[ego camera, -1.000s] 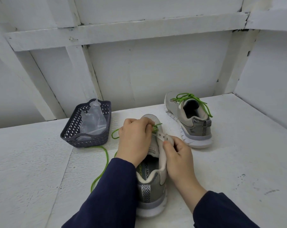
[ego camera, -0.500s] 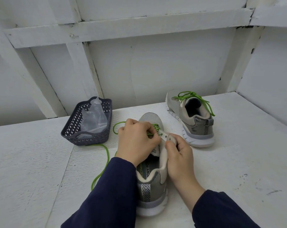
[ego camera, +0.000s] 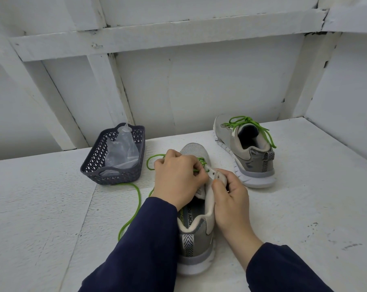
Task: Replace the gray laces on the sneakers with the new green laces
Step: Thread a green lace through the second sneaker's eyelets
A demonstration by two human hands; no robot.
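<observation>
Green lace (ego camera: pixel 139 199) pinched by L hand (ego camera: pixel 176 180) at near sneaker (ego camera: pixel 196 243) eyelets, R hand (ego camera: pixel 231 205) gripping its eyelet flap

left hand (ego camera: pixel 176 180) shifted nearer right hand (ego camera: pixel 231 201), green lace (ego camera: pixel 138 194) end now at the eyelet strip (ego camera: pixel 212 172)

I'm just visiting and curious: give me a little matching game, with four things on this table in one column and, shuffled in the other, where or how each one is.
Things:
1. basket
2. far sneaker
3. near sneaker
4. plastic bag

States:
a. lies inside another thing
b. already tied with a green bow
c. gripped by the right hand while the left hand pinches its green lace
d. dark, latticed, standing on the table, left of both hands

Pairs: 1-d, 2-b, 3-c, 4-a
</observation>
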